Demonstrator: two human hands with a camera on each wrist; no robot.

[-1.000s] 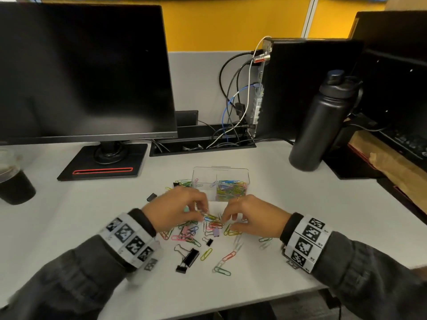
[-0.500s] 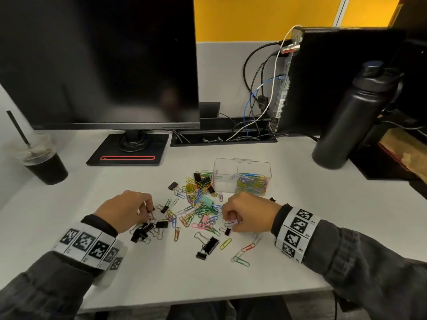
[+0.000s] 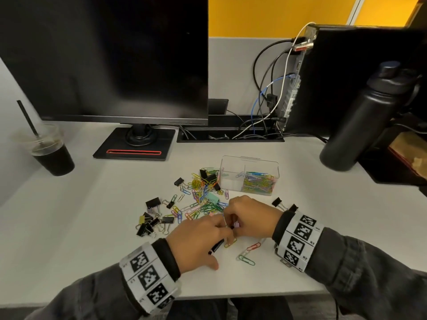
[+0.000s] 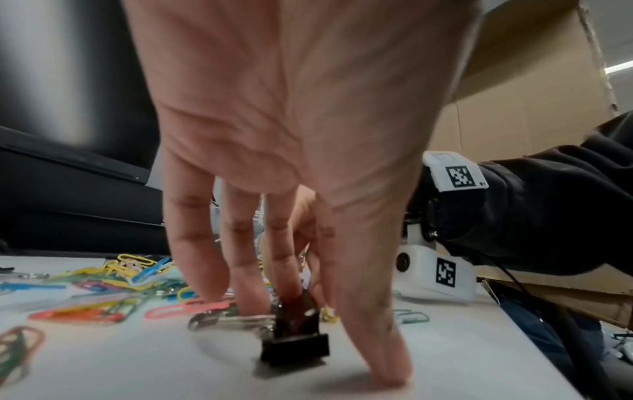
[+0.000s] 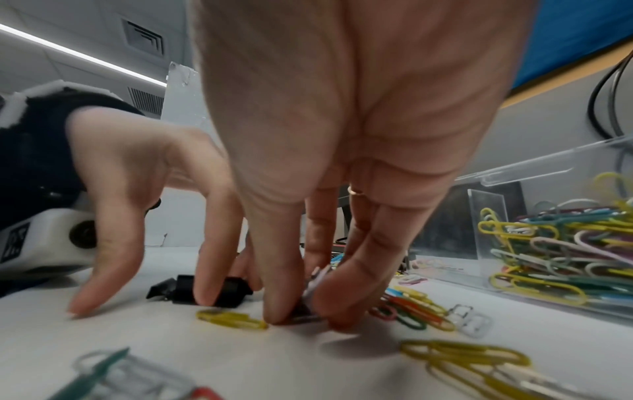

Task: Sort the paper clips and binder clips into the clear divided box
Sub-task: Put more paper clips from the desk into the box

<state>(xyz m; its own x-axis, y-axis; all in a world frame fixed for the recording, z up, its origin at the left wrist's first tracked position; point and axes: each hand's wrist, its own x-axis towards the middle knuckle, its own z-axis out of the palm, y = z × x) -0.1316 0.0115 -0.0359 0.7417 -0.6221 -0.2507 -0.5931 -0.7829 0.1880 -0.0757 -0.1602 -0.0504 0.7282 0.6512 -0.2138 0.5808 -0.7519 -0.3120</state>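
The clear divided box (image 3: 249, 179) stands behind my hands; its right compartment (image 5: 555, 259) holds many coloured paper clips, the left one looks nearly bare. Loose paper clips (image 3: 203, 197) and binder clips lie scattered in front of it. My right hand (image 3: 245, 218) (image 5: 304, 315) pinches a small lilac binder clip (image 3: 236, 225) between thumb and fingers, down on the desk. My left hand (image 3: 203, 236) (image 4: 329, 324) reaches in beside it with straight fingers. Its fingertips touch a black binder clip (image 4: 294, 343) (image 5: 219, 289), and its thumb is splayed on the desk.
A group of black binder clips (image 3: 150, 225) lies to the left, two more (image 3: 277, 202) by my right wrist. A cup of dark drink (image 3: 53, 155) stands far left, a black bottle (image 3: 346, 125) far right, a monitor stand (image 3: 136, 146) behind. The desk edge is near my wrists.
My left hand has left the group of black binder clips and moved right, beside my right hand, onto a black binder clip. The right hand has stayed in place.
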